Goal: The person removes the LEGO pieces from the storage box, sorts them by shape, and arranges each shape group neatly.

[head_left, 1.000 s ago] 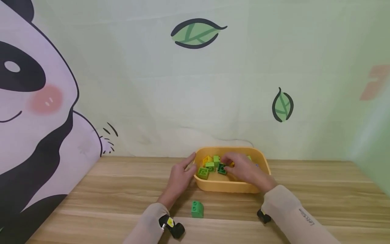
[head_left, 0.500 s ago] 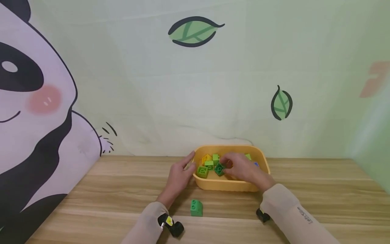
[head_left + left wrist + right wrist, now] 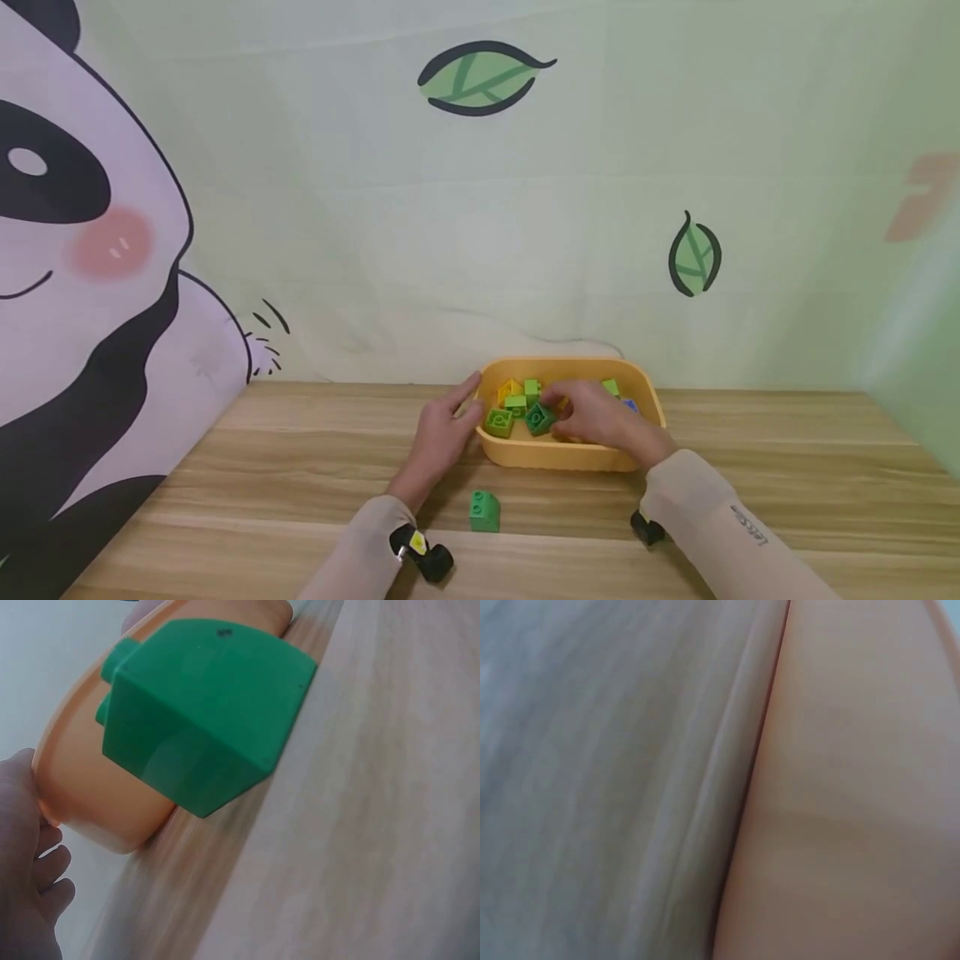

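Observation:
In the head view my left hand (image 3: 442, 437) holds the left end of an orange plastic bin (image 3: 558, 458), its thumb at the rim. My right hand (image 3: 600, 414) reaches into the bin with curled fingers. Thumb and forefinger are at the right side of a dark green toy building brick (image 3: 537, 419), which lies tilted with its hollow underside showing. The right wrist view shows only the bin's wall (image 3: 847, 780) and the tabletop. A green brick with a curved side (image 3: 484, 511) stands on the table in front of the bin, large in the left wrist view.
Inside the bin lie light green bricks (image 3: 498, 422), a yellow brick (image 3: 510, 390) and a blue piece (image 3: 631, 406), partly hidden by my right hand. The wood-grain table (image 3: 300, 467) meets a cloth backdrop (image 3: 360, 250) printed with a panda and leaves, just behind the bin.
The dark green brick has turned and shifted slightly left in the bin at my right fingertips. My left hand stays on the bin's end; the curved green brick stands where it was.

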The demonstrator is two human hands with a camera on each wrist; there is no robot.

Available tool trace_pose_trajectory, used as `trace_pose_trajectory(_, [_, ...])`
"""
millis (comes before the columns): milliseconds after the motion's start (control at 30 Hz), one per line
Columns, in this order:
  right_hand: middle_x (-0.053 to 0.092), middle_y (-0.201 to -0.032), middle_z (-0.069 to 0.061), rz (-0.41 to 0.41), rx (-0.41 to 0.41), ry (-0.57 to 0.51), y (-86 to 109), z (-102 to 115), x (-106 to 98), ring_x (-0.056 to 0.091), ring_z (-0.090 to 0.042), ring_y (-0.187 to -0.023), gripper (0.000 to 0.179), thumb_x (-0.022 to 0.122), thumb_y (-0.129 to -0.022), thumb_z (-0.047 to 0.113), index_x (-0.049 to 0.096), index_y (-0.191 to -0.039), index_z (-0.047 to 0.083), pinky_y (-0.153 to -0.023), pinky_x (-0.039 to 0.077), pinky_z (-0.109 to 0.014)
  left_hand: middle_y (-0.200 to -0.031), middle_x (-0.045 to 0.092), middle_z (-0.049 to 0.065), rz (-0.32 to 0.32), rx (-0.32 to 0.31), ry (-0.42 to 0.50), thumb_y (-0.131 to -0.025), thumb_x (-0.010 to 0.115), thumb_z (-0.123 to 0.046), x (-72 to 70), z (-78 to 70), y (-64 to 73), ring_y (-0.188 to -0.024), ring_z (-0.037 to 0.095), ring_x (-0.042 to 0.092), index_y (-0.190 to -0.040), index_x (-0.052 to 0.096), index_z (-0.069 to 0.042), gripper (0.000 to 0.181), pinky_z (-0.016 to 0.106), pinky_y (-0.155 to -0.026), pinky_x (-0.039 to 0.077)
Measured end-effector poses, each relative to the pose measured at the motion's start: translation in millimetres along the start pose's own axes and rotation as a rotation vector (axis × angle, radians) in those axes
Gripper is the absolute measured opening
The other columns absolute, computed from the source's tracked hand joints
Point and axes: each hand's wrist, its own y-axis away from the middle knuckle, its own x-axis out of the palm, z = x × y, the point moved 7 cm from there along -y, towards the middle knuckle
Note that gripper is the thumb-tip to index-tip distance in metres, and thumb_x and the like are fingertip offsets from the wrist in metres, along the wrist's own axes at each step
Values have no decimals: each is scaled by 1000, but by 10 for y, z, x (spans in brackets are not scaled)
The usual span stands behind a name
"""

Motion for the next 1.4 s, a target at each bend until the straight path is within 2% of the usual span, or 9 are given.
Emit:
trace_pose_trajectory(200, [74,-111,-6,-1,21,17,-8,-7,-11,67,-22,-101,33,80,-92,3,74,-124,0,-96,59,-44,-155,55,5,-2,5,6,-105,59,-17,-4,-12,2,-146,26,48,-152,56,-5,49,46,-119,39])
trace_pose_trajectory(400, [73,-108,-4,-19,49,-34,12,-39,-37,66,-20,-98,31,80,-94,9,73,-123,0,-91,60,-40,-156,54,7,12,5,22,-106,59,-16,27,-25,6,-147,26,47,-153,55,-3,49,47,-120,37])
trace_pose_trajectory(633, [73,-107,-3,-37,31,-80,43,-43,-67,66,-19,-99,29,77,-95,14,72,-121,1,-91,59,-40,-156,53,4,14,-16,24,-105,60,-16,47,-21,6,-147,24,46,-154,55,-5,50,45,-120,37])
trace_pose_trajectory(833, [72,-110,-5,-75,15,-114,85,-3,-129,66,-23,-102,27,74,-96,12,72,-120,0,-93,59,-42,-155,54,6,8,-6,25,-105,59,-15,35,-20,7,-146,26,47,-153,55,-4,49,47,-120,37])
trace_pose_trajectory(1067, [71,-117,-7,-130,42,-129,146,68,-210,66,-25,-108,30,74,-97,13,72,-125,2,-98,58,-45,-154,56,6,-9,8,25,-104,59,-16,7,-12,10,-145,28,49,-152,57,-4,49,48,-119,39])
trace_pose_trajectory(1400, [69,-119,-11,-218,-15,-146,276,217,-337,68,-28,-107,27,74,-97,11,71,-121,0,-96,59,-46,-153,57,7,-14,16,23,-103,59,-16,-9,-11,11,-144,27,49,-152,57,-4,50,48,-118,40])
